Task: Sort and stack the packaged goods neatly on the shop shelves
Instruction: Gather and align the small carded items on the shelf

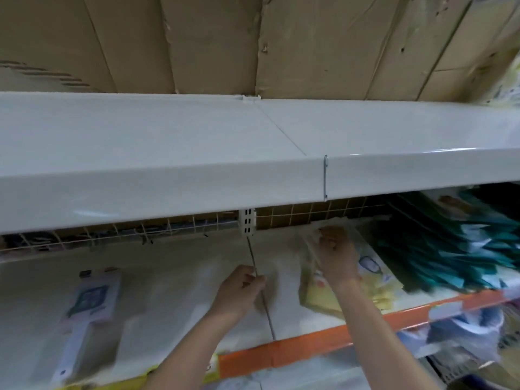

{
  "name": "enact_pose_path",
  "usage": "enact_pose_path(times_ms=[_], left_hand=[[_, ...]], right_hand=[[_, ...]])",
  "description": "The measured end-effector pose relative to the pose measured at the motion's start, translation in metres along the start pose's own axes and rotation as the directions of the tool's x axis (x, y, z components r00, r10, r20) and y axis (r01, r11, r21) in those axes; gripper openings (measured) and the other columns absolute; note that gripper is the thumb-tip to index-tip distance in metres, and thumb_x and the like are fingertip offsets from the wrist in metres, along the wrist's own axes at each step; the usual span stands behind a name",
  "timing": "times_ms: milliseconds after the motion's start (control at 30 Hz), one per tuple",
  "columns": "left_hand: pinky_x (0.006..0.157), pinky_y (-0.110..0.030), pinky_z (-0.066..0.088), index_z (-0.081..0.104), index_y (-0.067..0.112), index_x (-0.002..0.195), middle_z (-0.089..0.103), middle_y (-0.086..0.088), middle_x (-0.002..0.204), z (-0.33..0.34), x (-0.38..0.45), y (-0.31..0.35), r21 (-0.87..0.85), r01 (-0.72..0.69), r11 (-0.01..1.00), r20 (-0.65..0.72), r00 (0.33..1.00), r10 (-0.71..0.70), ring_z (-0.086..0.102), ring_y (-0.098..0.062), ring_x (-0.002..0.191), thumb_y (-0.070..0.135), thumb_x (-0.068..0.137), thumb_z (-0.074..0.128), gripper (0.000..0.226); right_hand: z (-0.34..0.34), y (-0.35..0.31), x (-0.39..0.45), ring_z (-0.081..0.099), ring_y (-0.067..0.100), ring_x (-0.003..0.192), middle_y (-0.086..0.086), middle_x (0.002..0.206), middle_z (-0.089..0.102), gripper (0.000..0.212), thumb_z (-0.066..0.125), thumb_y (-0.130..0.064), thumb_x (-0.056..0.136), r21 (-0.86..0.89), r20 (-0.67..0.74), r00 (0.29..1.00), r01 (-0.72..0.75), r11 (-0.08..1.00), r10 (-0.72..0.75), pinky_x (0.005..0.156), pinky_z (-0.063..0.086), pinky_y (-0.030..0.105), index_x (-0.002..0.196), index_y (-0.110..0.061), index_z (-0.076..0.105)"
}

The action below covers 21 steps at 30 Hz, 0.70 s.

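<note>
My right hand (336,256) grips the far end of a stack of flat yellow packets (374,288) in clear wrap lying on the lower white shelf (174,291). My left hand (239,291) hovers over the shelf's middle seam with its fingers curled; the blur hides whether it holds anything. To the right of the yellow packets leans a row of several green and white packets (455,249). A white and pink packaged item (90,299) lies flat at the left of the same shelf.
A bare white upper shelf (197,136) juts out above the hands, with brown cardboard (253,38) behind it. An orange price strip (309,344) lines the lower shelf's front edge. A wire grid backs the lower shelf. More blurred packets sit below at the right (464,325).
</note>
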<state>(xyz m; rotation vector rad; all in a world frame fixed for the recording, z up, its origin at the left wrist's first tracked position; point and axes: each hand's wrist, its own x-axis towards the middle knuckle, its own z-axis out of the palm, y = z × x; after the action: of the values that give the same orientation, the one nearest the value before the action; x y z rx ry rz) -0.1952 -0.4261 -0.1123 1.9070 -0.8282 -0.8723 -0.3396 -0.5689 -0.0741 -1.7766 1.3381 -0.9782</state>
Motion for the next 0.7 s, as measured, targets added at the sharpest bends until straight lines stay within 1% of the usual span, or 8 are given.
enact_pose_path(times_ms=[67,233,400,467,500,567,600,700], left_hand=[[0.081,-0.023,0.044,0.054,0.018,0.123,0.063,-0.002,0.118,0.028,0.007,0.008,-0.02,0.033,0.999,-0.007,0.999,-0.033,0.059,-0.016,0.106,0.033,0.092,0.058,0.035],[0.097,-0.026,0.041,0.051,0.01,0.133,0.055,-0.005,0.131,0.088,0.015,0.038,0.039,0.067,0.997,0.021,0.997,-0.068,0.052,-0.021,0.122,0.032,0.096,0.05,0.043],[0.084,-0.027,0.044,0.054,0.016,0.128,0.053,0.004,0.127,0.132,0.018,0.058,-0.015,0.122,0.992,0.003,0.993,-0.122,0.054,-0.019,0.117,0.038,0.091,0.049,0.043],[0.087,-0.023,0.039,0.034,0.016,0.144,0.047,0.005,0.137,0.143,0.02,0.064,-0.144,0.176,0.974,-0.024,0.983,-0.182,0.047,-0.019,0.127,0.033,0.092,0.054,0.058],[0.092,-0.023,0.038,0.022,0.015,0.15,0.044,0.001,0.144,0.147,0.022,0.066,-0.194,0.197,0.961,-0.038,0.977,-0.208,0.045,-0.02,0.131,0.031,0.092,0.057,0.069],[0.099,-0.028,0.037,0.015,0.014,0.152,0.042,-0.003,0.147,0.153,0.024,0.069,-0.269,0.209,0.94,-0.068,0.97,-0.235,0.043,-0.021,0.133,0.03,0.092,0.06,0.076],[0.098,-0.028,0.037,0.019,0.013,0.151,0.044,-0.004,0.145,0.155,0.024,0.071,-0.311,0.219,0.925,-0.076,0.964,-0.254,0.044,-0.022,0.131,0.03,0.091,0.06,0.074],[0.092,-0.032,0.04,0.041,0.012,0.137,0.055,-0.006,0.127,0.161,0.028,0.073,-0.478,0.277,0.834,-0.044,0.94,-0.337,0.053,-0.023,0.117,0.042,0.079,0.065,0.069]], right_hand=[[-0.024,0.018,0.024,0.059,0.031,0.104,0.011,0.112,0.062,0.027,0.053,-0.015,0.093,-0.052,0.003,0.999,-0.039,0.998,0.039,0.086,0.046,0.034,0.119,-0.008,0.058],[-0.066,0.058,0.069,0.061,0.041,0.102,0.024,0.112,0.065,0.035,0.047,-0.026,0.094,-0.282,0.028,0.998,-0.047,0.958,0.057,0.07,0.034,0.028,0.11,0.001,0.062],[-0.079,0.088,0.089,0.057,0.038,0.106,0.021,0.12,0.061,0.031,0.045,-0.022,0.098,-0.261,0.092,0.978,-0.157,0.952,0.187,0.075,0.042,0.036,0.122,-0.005,0.054],[-0.081,0.101,0.095,0.056,0.031,0.113,0.016,0.127,0.057,0.038,0.037,-0.019,0.102,-0.177,0.104,0.953,-0.263,0.949,0.283,0.085,0.045,0.034,0.139,-0.01,0.039],[-0.081,0.105,0.095,0.057,0.029,0.113,0.015,0.127,0.057,0.041,0.039,-0.017,0.101,-0.294,0.103,0.958,-0.228,0.928,0.268,0.087,0.047,0.031,0.142,-0.011,0.035],[-0.077,0.105,0.1,0.065,0.029,0.097,0.022,0.111,0.064,0.049,0.063,-0.014,0.09,-0.416,0.171,0.953,-0.16,0.895,0.25,0.077,0.054,0.027,0.135,-0.006,0.046],[-0.072,0.106,0.104,0.067,0.03,0.091,0.025,0.107,0.064,0.054,0.07,-0.016,0.085,-0.35,0.157,0.941,-0.231,0.908,0.3,0.072,0.055,0.026,0.133,-0.004,0.048],[-0.076,0.098,0.101,0.055,0.033,0.115,0.019,0.13,0.053,0.068,0.056,-0.045,0.091,-0.057,0.263,0.848,-0.462,0.885,0.46,0.093,0.048,0.034,0.143,-0.006,0.036]])
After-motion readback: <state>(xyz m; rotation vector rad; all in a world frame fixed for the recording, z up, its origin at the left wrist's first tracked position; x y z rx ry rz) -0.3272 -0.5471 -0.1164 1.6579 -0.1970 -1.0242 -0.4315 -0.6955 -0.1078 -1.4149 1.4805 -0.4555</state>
